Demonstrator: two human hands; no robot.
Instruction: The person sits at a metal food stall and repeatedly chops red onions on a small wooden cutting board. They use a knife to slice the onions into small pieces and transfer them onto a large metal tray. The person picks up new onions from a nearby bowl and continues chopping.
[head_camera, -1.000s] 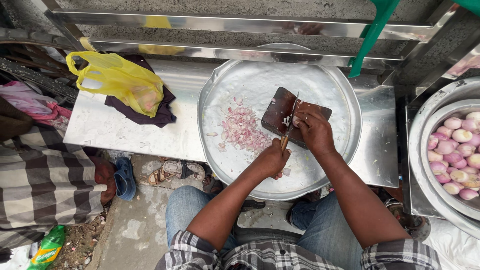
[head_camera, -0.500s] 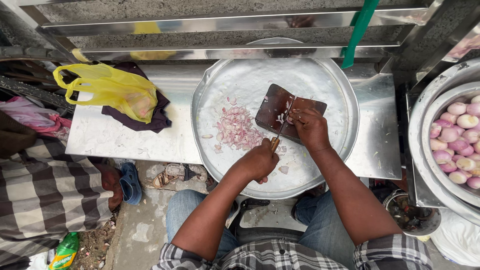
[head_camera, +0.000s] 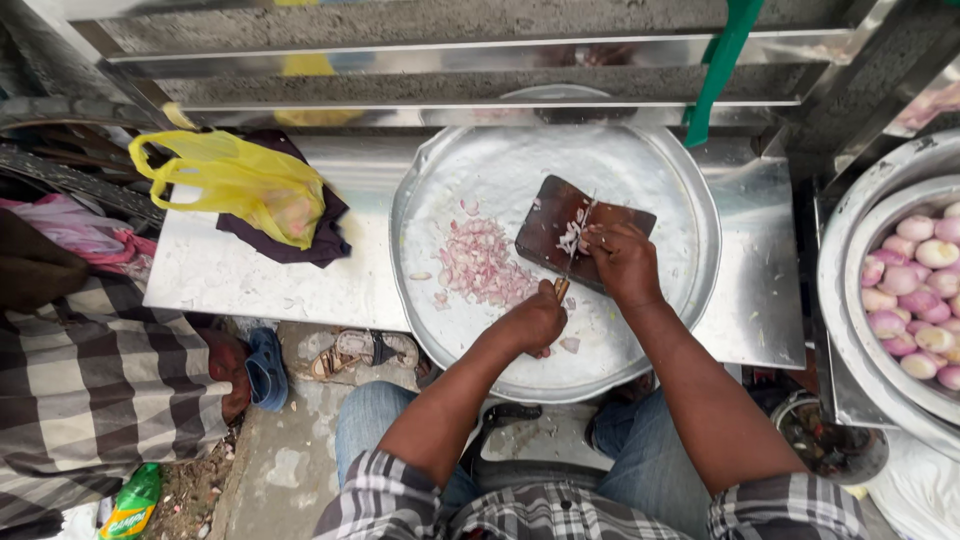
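So there's one small dark wooden chopping board (head_camera: 560, 225), roughly rectangular and worn, sitting inside one big round steel tray (head_camera: 690, 200) on the metal desk (head_camera: 250, 280). On the board is a little clump of onion (head_camera: 572, 238) being cut. The right hand (head_camera: 622, 262) presses down on that onion, grip pressed together over it. The left hand (head_camera: 535, 320) is wrapped tight around a knife (head_camera: 570, 262), one thin blade with a wooden handle, edge resting down on the onion right beside the right fingertips.

Just left of the board, on the tray's shiny floor, one loose pile of chopped onion bits (head_camera: 480, 262), pinkish-white, with a few stray pieces scattered near it.

Further out: one crinkly yellow plastic bag (head_camera: 240, 185) lying on one dark cloth (head_camera: 300, 235) at the desk's left end. At the far right, a big steel bowl (head_camera: 850, 300) full of peeled pink onions (head_camera: 915, 300), smooth and glossy, too many to count. Under the desk, one sandal (head_camera: 360, 350) on the concrete floor, and a person in a checked garment (head_camera: 90, 390) on the left.
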